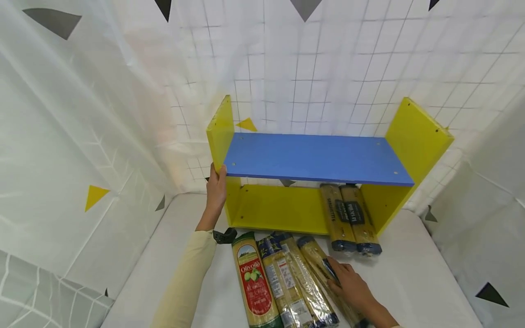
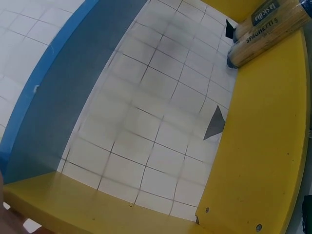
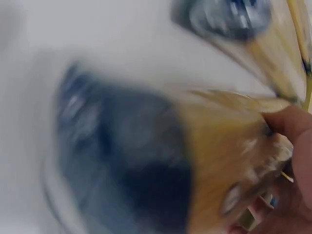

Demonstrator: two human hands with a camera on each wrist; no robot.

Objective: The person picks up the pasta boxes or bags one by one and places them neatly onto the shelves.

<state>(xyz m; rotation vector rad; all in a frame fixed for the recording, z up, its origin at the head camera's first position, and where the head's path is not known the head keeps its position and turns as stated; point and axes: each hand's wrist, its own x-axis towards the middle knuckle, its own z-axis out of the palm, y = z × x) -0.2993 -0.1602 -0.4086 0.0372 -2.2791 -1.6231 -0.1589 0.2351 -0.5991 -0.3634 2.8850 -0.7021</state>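
My left hand (image 1: 215, 193) grips the front edge of the yellow left side panel (image 1: 220, 132) of a small shelf, near its blue board (image 1: 311, 157). On the white table, my right hand (image 1: 353, 288) holds a clear pack of spaghetti (image 1: 311, 249) with dark blue ends. Thumb and fingers wrap this pack (image 3: 222, 161) in the right wrist view, where its near end is blurred. Two more spaghetti packs (image 1: 337, 218) lie side by side on the yellow bottom board (image 1: 283, 209), at its right end, their blue ends jutting past the front edge.
Left of the held pack lie a red-labelled Olivoilà pasta pack (image 1: 256, 282) and two clear pasta packs (image 1: 283, 282), in front of the shelf. The yellow right side panel (image 1: 414, 141) rises beside the stored packs. A white sheet with grid lines (image 1: 303, 68) hangs behind.
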